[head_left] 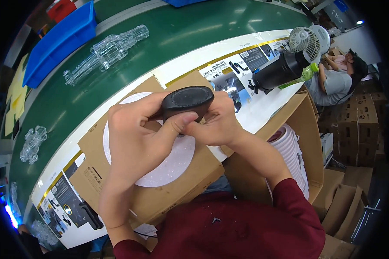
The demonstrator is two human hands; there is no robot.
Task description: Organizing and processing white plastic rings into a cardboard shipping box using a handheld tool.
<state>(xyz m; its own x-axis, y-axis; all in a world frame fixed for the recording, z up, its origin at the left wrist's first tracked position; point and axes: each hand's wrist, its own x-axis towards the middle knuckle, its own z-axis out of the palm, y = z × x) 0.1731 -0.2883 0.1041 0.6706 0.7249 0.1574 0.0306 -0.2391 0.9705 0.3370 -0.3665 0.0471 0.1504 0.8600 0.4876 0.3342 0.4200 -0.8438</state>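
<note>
Both hands meet at the middle of the view, closed around one black oval part (187, 101) held up above the lap. The left hand (136, 138) wraps it from below, thumb pressed along its near edge, while the right hand (216, 123) pinches its right end with curled fingers; each grip is tight on the piece, and whether anything is being fitted under it cannot be told, since the palms hide its underside. Just beneath the hands lies a white foam disc (168, 166) on a flat cardboard sheet (116, 142); it looks bare, so the black part has not yet been set down there. To the right an open carton (307, 129) holds a stack of white ridged discs (289, 151). Beyond, printed packaging cards (242, 64) line the pale edge of the worktop (190, 39), with a black cylinder (276, 71) and a small white fan (304, 41) lying across them. Farther out on the green surface are clear plastic trays (108, 52) and a blue bin (60, 41). A seated person (339, 77) is at the far right.
</note>
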